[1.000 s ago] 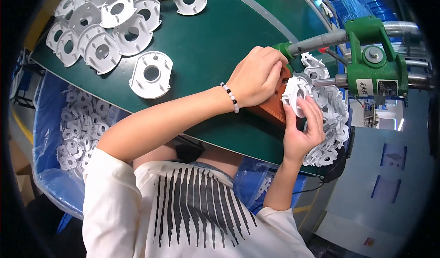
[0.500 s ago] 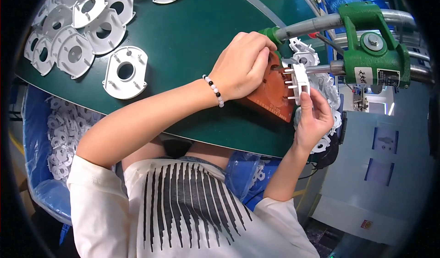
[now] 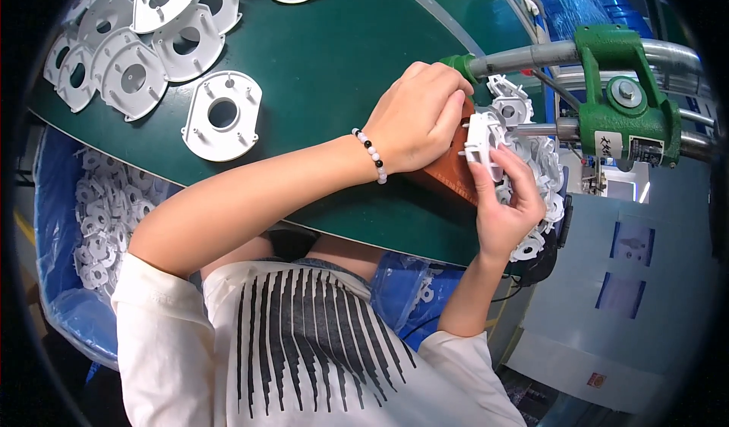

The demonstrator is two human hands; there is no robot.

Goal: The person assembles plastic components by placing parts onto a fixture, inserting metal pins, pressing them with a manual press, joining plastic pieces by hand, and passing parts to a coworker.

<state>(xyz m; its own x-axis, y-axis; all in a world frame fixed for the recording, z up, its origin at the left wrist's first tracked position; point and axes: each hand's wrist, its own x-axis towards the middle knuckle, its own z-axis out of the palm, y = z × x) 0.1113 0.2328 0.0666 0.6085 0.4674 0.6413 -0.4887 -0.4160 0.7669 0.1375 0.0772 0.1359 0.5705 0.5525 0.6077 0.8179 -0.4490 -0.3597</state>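
My left hand [image 3: 420, 117] lies over an orange block [image 3: 446, 175] under the green press. Its fingers curl round the block's far side; their tips are hidden. My right hand [image 3: 510, 203] pinches a white plastic housing [image 3: 482, 140] with short pegs between thumb and fingers. The housing is tilted against the block's face, close to the press's steel rod [image 3: 548, 129]; whether it is seated there I cannot tell. Left of the hands, a single white plate [image 3: 222, 116] with a round hole and several pegs rests on the green table [image 3: 319, 55].
Several similar white plates [image 3: 133, 78] are heaped at the far left. A blue-lined bin [image 3: 57, 267] of small white parts stands below the table's left edge. More white parts [image 3: 543, 176] lie behind my right hand. The green press head [image 3: 626, 93] reaches in from the right.
The white housing in my right hand has turned, its pegs now towards the orange block, and moved slightly left against it. My left hand keeps its hold; the whole view has shifted a little.
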